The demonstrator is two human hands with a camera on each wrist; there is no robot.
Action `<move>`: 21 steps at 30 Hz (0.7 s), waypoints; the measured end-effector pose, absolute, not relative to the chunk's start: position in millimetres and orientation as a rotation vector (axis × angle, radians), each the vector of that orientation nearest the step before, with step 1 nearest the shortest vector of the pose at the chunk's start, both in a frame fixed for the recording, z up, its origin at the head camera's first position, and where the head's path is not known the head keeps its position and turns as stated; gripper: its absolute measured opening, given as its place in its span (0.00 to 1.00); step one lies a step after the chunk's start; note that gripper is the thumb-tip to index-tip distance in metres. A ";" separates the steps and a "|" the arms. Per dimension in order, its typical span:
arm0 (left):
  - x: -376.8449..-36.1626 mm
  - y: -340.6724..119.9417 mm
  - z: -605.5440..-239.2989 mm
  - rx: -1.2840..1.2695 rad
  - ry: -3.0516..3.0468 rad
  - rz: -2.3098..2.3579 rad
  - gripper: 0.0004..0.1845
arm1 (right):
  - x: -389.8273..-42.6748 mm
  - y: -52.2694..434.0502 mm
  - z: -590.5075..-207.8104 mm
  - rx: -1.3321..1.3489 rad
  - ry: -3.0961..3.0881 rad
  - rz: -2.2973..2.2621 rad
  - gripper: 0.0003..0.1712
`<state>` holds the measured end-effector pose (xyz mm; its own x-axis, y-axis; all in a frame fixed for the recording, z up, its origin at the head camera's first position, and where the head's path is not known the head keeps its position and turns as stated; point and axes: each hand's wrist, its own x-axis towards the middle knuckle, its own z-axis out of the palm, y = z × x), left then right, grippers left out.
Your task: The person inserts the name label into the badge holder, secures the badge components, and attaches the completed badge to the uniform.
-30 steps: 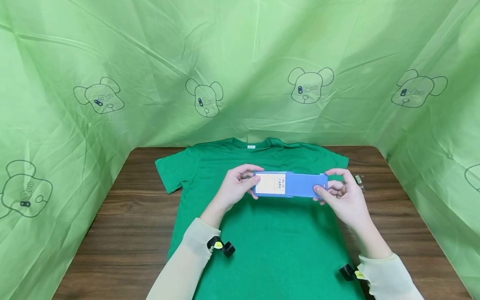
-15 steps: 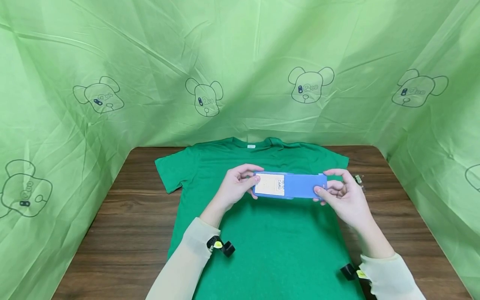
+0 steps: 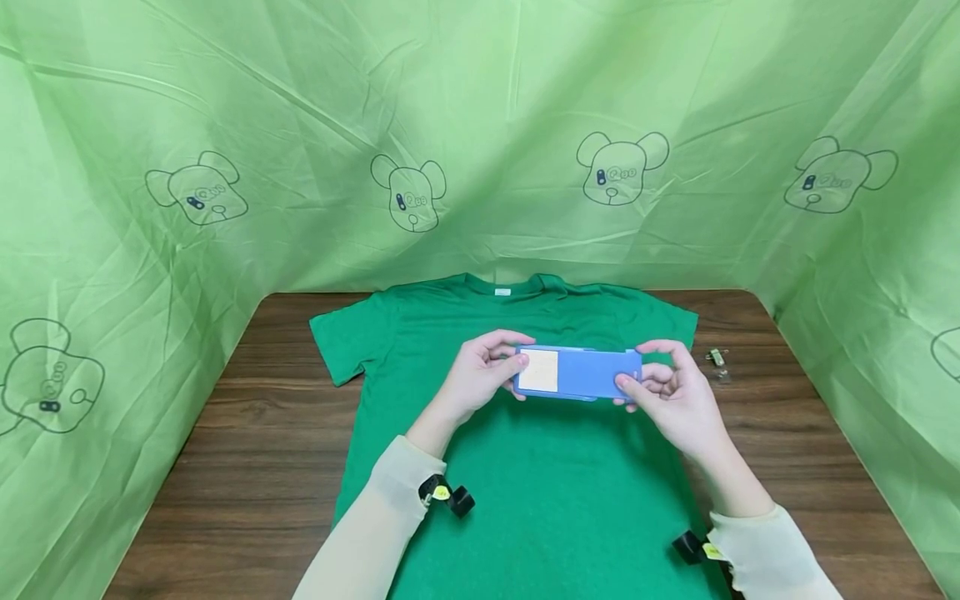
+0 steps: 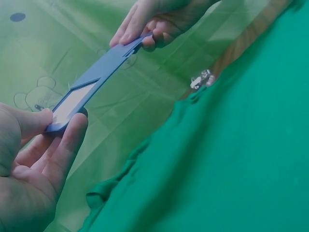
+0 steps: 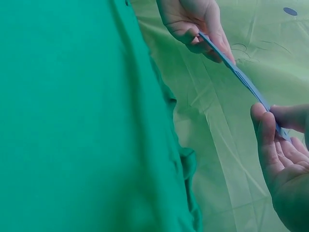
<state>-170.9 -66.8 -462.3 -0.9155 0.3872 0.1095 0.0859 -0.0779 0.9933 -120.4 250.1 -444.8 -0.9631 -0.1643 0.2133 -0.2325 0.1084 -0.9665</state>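
Both hands hold a blue sliding ID card holder [image 3: 596, 373] up above a green T-shirt [image 3: 525, 500]. My left hand [image 3: 480, 375] pinches its left end, thumb on the face and fingers behind. At the right end my right hand [image 3: 678, 400] pinches the blue sliding cover the same way. A pale card [image 3: 540, 371] shows in the uncovered left part, while the cover hides the rest of it. In the left wrist view the holder [image 4: 91, 79] slants between the two hands; the right wrist view shows the holder [image 5: 241, 79] nearly edge-on.
The T-shirt lies spread on a brown wooden table [image 3: 247, 467], its collar toward the back. Small metallic clip-like pieces [image 3: 717, 360] lie on the table right of the shirt. Light green curtains [image 3: 495, 100] with bear-head drawings enclose the table on the back and sides.
The right hand has moved left, sliding the cover over the card, so the printed lettering is now hidden and the holder is shorter. The left hand has shifted slightly right.
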 end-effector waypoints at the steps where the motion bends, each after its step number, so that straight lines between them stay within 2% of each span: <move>1: -170.7 -66.1 -462.5 0.528 1.979 2.096 0.17 | -120.6 249.3 -445.5 0.413 -2.303 2.021 0.26; 21: -168.9 -55.3 -467.1 0.595 1.969 2.077 0.17 | -116.6 232.7 -449.2 0.429 -2.373 1.881 0.27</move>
<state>-168.9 -55.3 -467.1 -0.8943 0.4249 0.1402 0.1173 -0.0797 0.9899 -116.6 232.7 -449.2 -0.9573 -0.1662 0.2366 -0.2683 0.2054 -0.9412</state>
